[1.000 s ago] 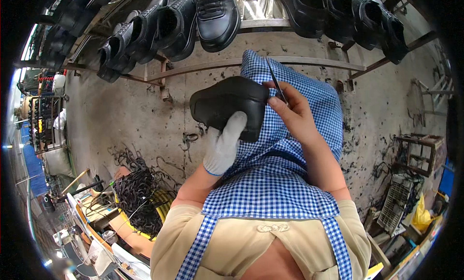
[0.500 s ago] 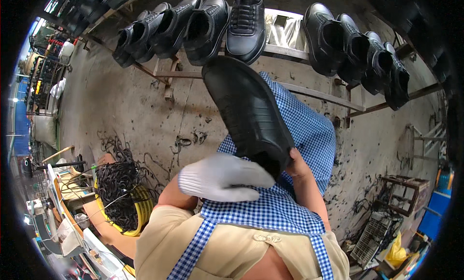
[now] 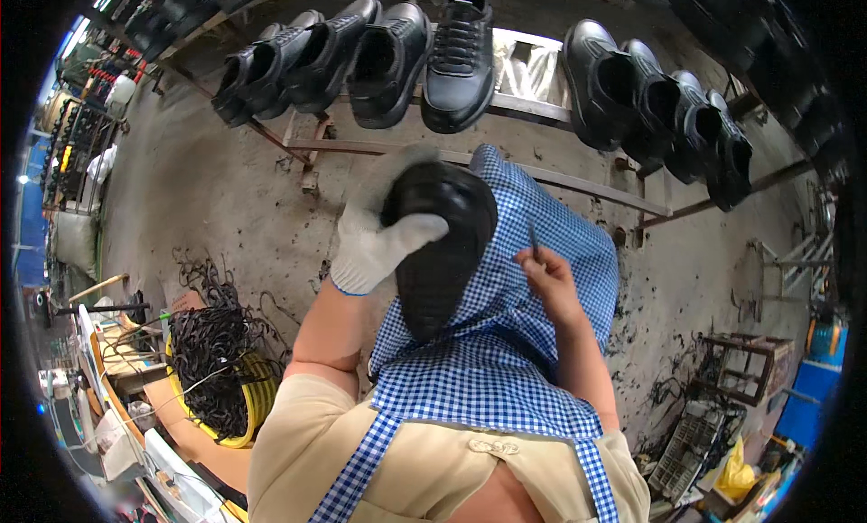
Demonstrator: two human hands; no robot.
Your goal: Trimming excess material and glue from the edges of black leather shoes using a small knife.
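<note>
Nearer, at right, the bare right hand [image 3: 551, 277] is pinching a slim dark tool [image 3: 535, 241], no longer supporting the smooth black shoe [image 3: 438, 279]; to its left, the white knit-gloved left hand [image 3: 384, 234] alone is gripping that shoe, probably freeing the tool for work.

Held shoe [image 3: 439, 270] finished in smooth black leather-like material, gloss caught at rounded upper end. White glove [image 3: 364, 254] knitted from matt cloth. Apron [image 3: 488, 401] made of matt woven cloth. Laced shoe [image 3: 459, 64], set at near edge of rack [image 3: 533, 108], finished semi-glossy; rack built of dull worn metal. Silvery sheet [image 3: 531, 71] crinkled, shiny. Floor [image 3: 226, 189] surfaced rough, matt, stained. Tub [image 3: 260, 396] moulded in ribbed plastic; yellow bag [image 3: 736, 475] formed of crumpled thin plastic.
</note>
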